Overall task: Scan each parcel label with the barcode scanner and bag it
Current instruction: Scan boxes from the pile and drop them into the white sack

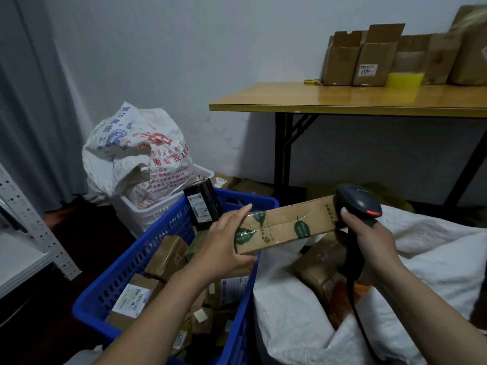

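My left hand (224, 241) grips the left end of a long cardboard parcel (284, 225) sealed with green-leaf tape, held level above the gap between basket and sack. My right hand (371, 238) holds a black barcode scanner (358, 204) by its handle, its head against the parcel's right end and a red light showing. The scanner's cable hangs down into the open white woven sack (290, 312), where brown parcels (319, 270) lie. The blue plastic basket (168, 225) at left holds several labelled parcels. No label shows on the held parcel's visible faces.
A white basket (147, 214) with a printed woven bag (137, 151) stands behind the blue one. A wooden folding table (342, 98) at right carries open cartons (363, 59). Grey metal shelving (31, 227) is at left, a curtain behind it.
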